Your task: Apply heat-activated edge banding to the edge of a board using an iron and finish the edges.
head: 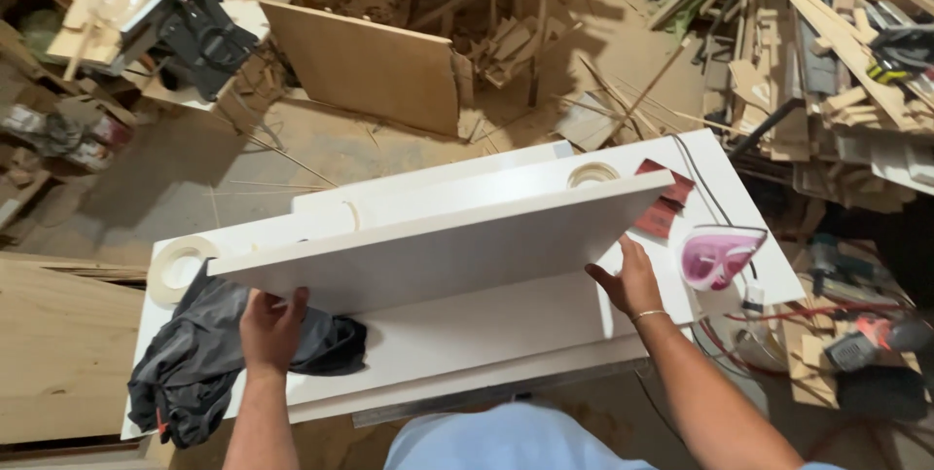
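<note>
A long white board [438,241] is tilted up above a white work table [467,353], its far edge higher than the near one. My left hand [270,326] grips the board's near left edge from below. My right hand [628,280] holds the board's right end, fingers spread under it. A dark grey cloth [195,358] lies bunched on the table just left of my left hand. A pink clothes iron [715,256] rests on the table to the right of my right hand.
A roll of white edge tape [180,266] sits at the table's left, another roll [592,174] behind the board, beside red sheets [666,202]. A plywood panel [365,66] leans on the sawdust floor. Wood scraps pile at the right, with a drill [876,339] below.
</note>
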